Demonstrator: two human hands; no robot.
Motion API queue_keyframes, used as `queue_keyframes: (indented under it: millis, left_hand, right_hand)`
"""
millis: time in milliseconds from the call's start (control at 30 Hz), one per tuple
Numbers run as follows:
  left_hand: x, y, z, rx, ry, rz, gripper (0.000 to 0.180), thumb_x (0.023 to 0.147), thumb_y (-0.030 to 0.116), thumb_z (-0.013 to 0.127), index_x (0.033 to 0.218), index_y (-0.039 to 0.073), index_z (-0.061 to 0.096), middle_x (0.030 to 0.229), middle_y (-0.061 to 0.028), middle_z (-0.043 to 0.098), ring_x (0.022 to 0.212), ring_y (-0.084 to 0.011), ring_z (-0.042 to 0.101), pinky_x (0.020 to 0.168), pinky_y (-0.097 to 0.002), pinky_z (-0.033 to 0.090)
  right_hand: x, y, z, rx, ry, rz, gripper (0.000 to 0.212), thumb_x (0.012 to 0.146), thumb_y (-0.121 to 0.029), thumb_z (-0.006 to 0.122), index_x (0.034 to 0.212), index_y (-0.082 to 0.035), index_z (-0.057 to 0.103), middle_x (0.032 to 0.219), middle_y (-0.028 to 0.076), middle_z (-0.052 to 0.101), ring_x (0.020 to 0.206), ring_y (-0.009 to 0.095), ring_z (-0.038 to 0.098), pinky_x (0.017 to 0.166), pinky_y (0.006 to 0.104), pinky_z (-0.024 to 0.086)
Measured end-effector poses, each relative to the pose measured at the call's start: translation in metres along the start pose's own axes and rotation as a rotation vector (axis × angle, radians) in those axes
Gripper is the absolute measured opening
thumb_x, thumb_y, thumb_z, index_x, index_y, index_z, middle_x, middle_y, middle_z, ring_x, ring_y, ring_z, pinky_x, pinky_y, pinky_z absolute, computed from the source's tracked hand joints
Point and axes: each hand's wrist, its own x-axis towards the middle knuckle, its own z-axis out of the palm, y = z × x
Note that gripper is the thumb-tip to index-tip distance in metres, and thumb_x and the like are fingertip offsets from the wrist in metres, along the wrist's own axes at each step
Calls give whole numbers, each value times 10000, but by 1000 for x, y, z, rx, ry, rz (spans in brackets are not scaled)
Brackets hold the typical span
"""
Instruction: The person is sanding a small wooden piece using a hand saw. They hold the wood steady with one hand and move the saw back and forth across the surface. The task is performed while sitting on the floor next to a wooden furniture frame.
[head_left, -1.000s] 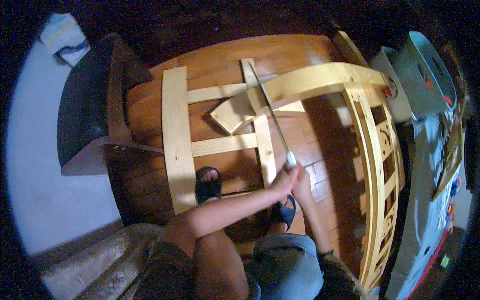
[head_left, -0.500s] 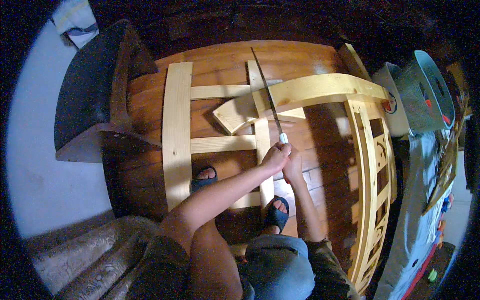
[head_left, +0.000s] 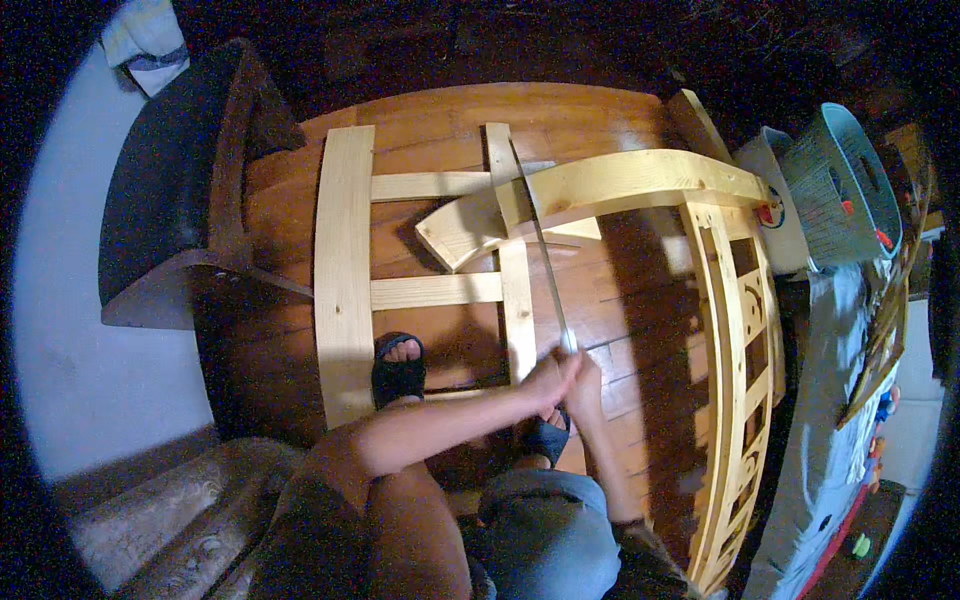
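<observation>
A long thin-bladed saw (head_left: 546, 255) lies across a pale wooden beam (head_left: 640, 180), with its light handle toward me. My left hand (head_left: 548, 384) and my right hand (head_left: 582, 384) are closed together round that handle, which they mostly hide. The blade crosses the beam not far from its left end. Below and beside that end, a ladder-like wooden frame (head_left: 345, 250) lies on the floor.
My sandalled feet (head_left: 399, 365) are at the frame. To the right stands a slatted wooden panel (head_left: 725, 400) with cut-out shapes. Beyond it are a teal basket (head_left: 835, 190) and a cloth-covered surface (head_left: 810, 420). A dark chair (head_left: 170, 190) stands at the left.
Both hands have drawn the saw back toward me, so less of its blade extends past the beam. The beam stays in about the same place.
</observation>
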Motion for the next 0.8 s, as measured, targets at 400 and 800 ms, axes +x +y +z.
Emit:
queue_keyframes:
  millis: [400,800]
  left_hand:
    - [25,37,-47,54,256,237,468,853,430,339,833,-4,514,763,-223,581,753,-365,574,666,-411,432]
    - [-42,4,-22,272,-535,-54,724,738,722,324,865,70,613,881,-134,616,861,-248,570,787,-357,434]
  right_hand:
    - [49,-56,24,67,16,-192,222,776,-200,555,825,16,571,702,220,594,664,356,599,563,415,452]
    - [-60,40,0,342,2,165,473,840,-326,499,1089,75,467,867,181,588,796,246,572,690,359,468]
